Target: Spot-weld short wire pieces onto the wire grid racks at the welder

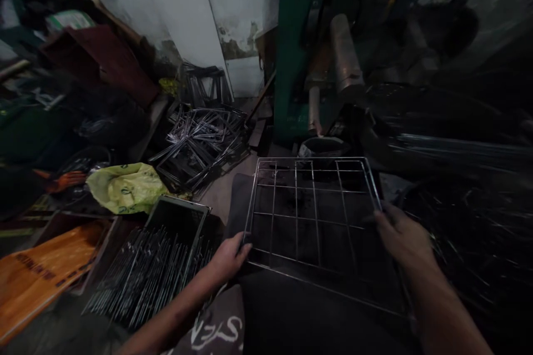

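Observation:
A rectangular wire rack (296,215), with thin crossing rods inside a frame, is held up in front of me, its near edge closer to my lap. My left hand (231,255) is closed around its left side near the front corner. On the opposite side, my right hand (402,233) grips the frame with thumb and fingers; that hand is slightly blurred. Beyond the rack's far edge are the welding machine's copper-coloured electrode arms (347,61) and a bucket (322,147). Dark cloth below the rack hides what lies under it.
Left of me, a crate (179,202) holds many thin metal rods (141,272). Behind it lie a yellow-green sack (127,188) and a heap of wire frames (204,136). An orange sack (50,272) is at far left, near another person's hand (69,180). The green machine (291,66) stands ahead.

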Motion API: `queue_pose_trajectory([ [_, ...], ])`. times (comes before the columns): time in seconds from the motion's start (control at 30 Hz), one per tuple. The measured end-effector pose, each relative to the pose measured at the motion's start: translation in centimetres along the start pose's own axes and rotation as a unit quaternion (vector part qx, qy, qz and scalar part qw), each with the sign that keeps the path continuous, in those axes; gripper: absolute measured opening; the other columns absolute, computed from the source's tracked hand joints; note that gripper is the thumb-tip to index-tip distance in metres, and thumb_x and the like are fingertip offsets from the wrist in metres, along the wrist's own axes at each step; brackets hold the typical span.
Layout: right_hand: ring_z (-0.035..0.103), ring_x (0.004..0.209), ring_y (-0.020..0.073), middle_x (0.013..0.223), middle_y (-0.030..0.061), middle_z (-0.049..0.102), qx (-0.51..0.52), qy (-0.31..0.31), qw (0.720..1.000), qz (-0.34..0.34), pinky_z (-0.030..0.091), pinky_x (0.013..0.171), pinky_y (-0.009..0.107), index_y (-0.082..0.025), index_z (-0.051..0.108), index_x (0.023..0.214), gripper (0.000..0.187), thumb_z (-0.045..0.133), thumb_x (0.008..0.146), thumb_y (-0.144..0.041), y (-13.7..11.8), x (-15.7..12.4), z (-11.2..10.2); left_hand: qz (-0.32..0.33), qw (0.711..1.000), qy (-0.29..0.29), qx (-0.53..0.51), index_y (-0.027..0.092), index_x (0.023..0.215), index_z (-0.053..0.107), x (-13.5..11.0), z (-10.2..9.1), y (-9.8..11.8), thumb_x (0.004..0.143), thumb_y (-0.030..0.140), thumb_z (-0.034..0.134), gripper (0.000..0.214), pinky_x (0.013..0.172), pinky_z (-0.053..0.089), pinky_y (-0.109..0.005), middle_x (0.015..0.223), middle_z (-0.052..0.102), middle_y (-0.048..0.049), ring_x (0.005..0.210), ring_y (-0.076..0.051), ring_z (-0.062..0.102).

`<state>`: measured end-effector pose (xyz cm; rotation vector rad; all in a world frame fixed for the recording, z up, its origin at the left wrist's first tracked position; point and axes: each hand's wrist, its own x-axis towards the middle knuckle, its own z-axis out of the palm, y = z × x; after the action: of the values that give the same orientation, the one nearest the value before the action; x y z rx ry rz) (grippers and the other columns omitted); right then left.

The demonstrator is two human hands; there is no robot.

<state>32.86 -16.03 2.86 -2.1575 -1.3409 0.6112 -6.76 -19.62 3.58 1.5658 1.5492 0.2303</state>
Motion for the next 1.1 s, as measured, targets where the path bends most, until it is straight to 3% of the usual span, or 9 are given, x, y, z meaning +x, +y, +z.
queue_pose_trajectory([
  [0.13, 0.064, 0.077, 0.0301, 0.079, 0.0134, 0.067, -0.14, 0.013, 0.99, -0.027, 0.049, 0.071, 0.039, -0.012, 0.063, 0.114, 0.049, 0.04, 0.082, -0.041, -1.5, 0.2, 1.1, -0.001, 0.979, -0.005, 0.206, 0.018, 0.086, 0.064, 1.4, -2.1, 0.2, 0.09, 0.042, 0.04, 0.034, 0.082, 0.044, -0.029, 0.086, 0.068, -0.0078, 0.087, -0.02, 0.063],
  [0.3, 0.064, 0.071, 0.0266, 0.073, 0.0108, 0.067, -0.207, 0.025, 0.977, -0.034, 0.048, 0.066, 0.034, -0.014, 0.064, 0.112, 0.043, 0.04, 0.085, -0.036, -1.6, -0.2, 1.6, 0.058, 0.977, 0.098, 0.179, 0.017, 0.096, 0.06, 6.9, -2.3, 0.3, 0.09, 0.037, 0.045, 0.025, 0.079, 0.043, -0.027, 0.094, 0.066, -0.0084, 0.09, -0.019, 0.062],
  [0.47, 0.065, 0.076, 0.0254, 0.078, 0.0111, 0.068, -0.238, 0.01, 0.97, -0.054, 0.048, 0.069, 0.032, -0.014, 0.065, 0.107, 0.039, 0.041, 0.085, -0.033, -1.6, -0.2, 1.3, 0.044, 0.972, 0.124, 0.196, 0.016, 0.085, 0.056, 10.4, -1.5, 0.4, 0.087, 0.03, 0.05, 0.016, 0.069, 0.041, -0.027, 0.081, 0.065, -0.008, 0.079, -0.019, 0.062],
  [0.67, 0.066, 0.074, 0.0266, 0.081, 0.0113, 0.069, -0.259, 0.008, 0.965, -0.042, 0.049, 0.07, 0.033, -0.015, 0.063, 0.114, 0.039, 0.043, 0.085, -0.031, -1.3, -0.3, 0.4, 0.092, 0.97, 0.134, 0.181, 0.017, 0.094, 0.056, 10.3, -2.0, 0.9, 0.09, 0.031, 0.045, 0.019, 0.072, 0.043, -0.027, 0.087, 0.067, -0.0082, 0.083, -0.019, 0.063],
  [0.83, 0.066, 0.077, 0.026, 0.082, 0.0102, 0.069, -0.268, -0.012, 0.963, -0.024, 0.049, 0.072, 0.033, -0.016, 0.061, 0.118, 0.04, 0.041, 0.087, -0.032, -1.8, -0.2, 0.1, 0.034, 0.959, 0.095, 0.265, 0.016, 0.102, 0.056, 9.9, -1.4, 1.7, 0.091, 0.033, 0.042, 0.024, 0.072, 0.043, -0.028, 0.09, 0.068, -0.0088, 0.085, -0.02, 0.064],
  [1.1, 0.066, 0.08, 0.0298, 0.09, 0.0133, 0.069, -0.335, -0.122, 0.933, 0.055, 0.049, 0.067, 0.039, -0.022, 0.059, 0.123, 0.043, 0.036, 0.09, -0.037, -4.3, 0.2, -1.8, 0.028, 0.935, 0.063, 0.347, 0.016, 0.1, 0.053, 9.4, -0.1, 2.0, 0.094, 0.034, 0.035, 0.025, 0.065, 0.042, -0.027, 0.089, 0.067, -0.0092, 0.082, -0.02, 0.065],
])
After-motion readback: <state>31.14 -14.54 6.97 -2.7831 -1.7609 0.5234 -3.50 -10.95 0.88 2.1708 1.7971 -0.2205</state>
